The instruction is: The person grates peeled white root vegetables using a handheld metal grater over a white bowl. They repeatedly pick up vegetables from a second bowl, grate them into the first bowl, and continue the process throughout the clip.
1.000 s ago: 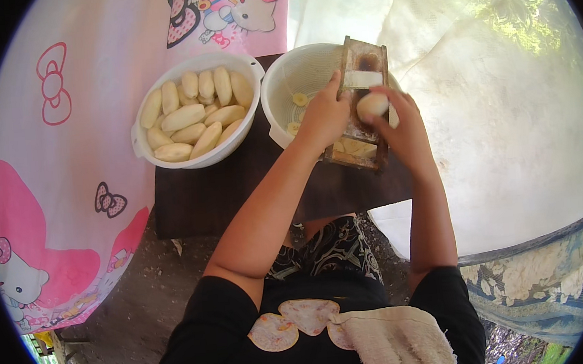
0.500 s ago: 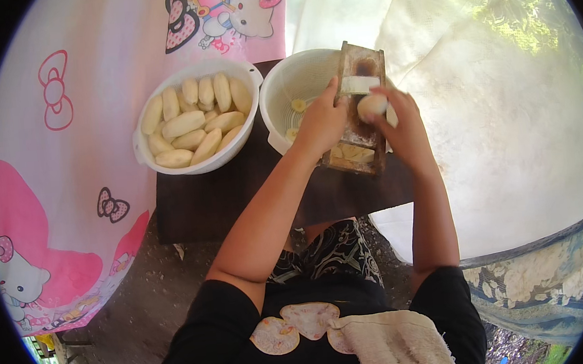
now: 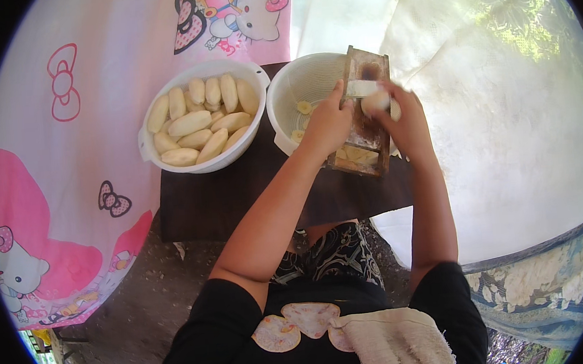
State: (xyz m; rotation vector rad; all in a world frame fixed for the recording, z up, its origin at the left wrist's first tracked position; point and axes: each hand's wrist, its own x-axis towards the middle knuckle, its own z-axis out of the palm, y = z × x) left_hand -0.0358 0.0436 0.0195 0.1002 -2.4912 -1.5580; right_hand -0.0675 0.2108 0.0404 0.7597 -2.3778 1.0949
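Over the bowl, left fingers clasp a wooden slicer, right fingers pale banana.

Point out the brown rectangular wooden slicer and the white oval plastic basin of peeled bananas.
Brown wooden slicer (image 3: 365,129): head view, middle of its bed.
White plastic basin (image 3: 225,160): head view, lower-right outer wall.

Pink bow-print sheet hangs left of the dark worktop; I see daylight glowing through a whitish sheet on the right, greenery behind. Patterned cloth below it. Floor dark, gritty.
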